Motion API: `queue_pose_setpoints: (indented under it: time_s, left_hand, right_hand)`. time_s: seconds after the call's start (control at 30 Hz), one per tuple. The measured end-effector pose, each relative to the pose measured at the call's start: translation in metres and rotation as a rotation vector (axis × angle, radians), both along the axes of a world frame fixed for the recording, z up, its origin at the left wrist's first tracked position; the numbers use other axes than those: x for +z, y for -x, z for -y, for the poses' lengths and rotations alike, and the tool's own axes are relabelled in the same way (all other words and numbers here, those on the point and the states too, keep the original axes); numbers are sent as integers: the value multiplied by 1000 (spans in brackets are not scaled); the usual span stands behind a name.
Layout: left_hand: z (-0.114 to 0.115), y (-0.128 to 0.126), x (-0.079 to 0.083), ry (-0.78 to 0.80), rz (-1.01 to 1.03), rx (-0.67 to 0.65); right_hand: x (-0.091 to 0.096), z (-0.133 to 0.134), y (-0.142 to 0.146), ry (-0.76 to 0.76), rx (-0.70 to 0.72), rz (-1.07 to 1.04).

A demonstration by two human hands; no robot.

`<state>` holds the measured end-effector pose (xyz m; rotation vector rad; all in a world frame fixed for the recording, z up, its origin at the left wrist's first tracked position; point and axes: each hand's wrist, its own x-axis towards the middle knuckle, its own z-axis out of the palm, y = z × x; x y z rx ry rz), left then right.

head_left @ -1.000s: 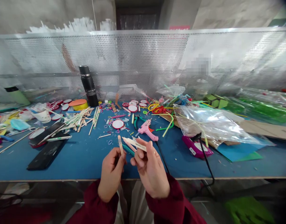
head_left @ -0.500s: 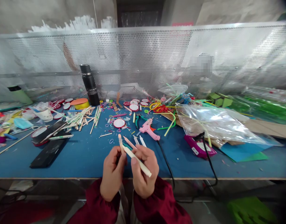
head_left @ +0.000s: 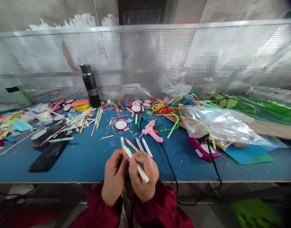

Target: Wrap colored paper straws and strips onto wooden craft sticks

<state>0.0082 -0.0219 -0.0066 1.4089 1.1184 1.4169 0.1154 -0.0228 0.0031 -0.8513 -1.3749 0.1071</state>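
Observation:
My left hand (head_left: 114,180) is closed, pinching a short flat wooden craft stick (head_left: 122,144) that points up and away from me. My right hand (head_left: 145,177) grips a cream-coloured marker pen (head_left: 142,174) like a writing tool. The marker's tip end meets or nearly meets the side of the stick; the exact contact is too small to make out. Just beyond the fingers lie a pinkish pencil-like stick (head_left: 132,144) and white pens (head_left: 147,147) on the blue tabletop (head_left: 88,158).
A pink glue gun (head_left: 151,130) with a black cable lies ahead, beside green-handled pliers (head_left: 140,123). Leftward are a black phone (head_left: 49,153), loose wooden sticks (head_left: 85,122) and a black thermos (head_left: 90,85). Clear plastic bags (head_left: 221,123) and a purple device (head_left: 203,149) lie right.
My right hand has shifted slightly left with the marker, bringing it closer along the stick and steeper. My left hand has stayed almost in place. More of the white pens shows.

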Motion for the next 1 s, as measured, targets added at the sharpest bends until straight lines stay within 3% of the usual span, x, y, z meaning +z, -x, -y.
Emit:
queue_pose_setpoints:
  time_s: [1.0]
  left_hand:
    - [-1, 1, 2, 14, -12, -10]
  right_hand:
    - [0, 1, 0, 4, 32, -1]
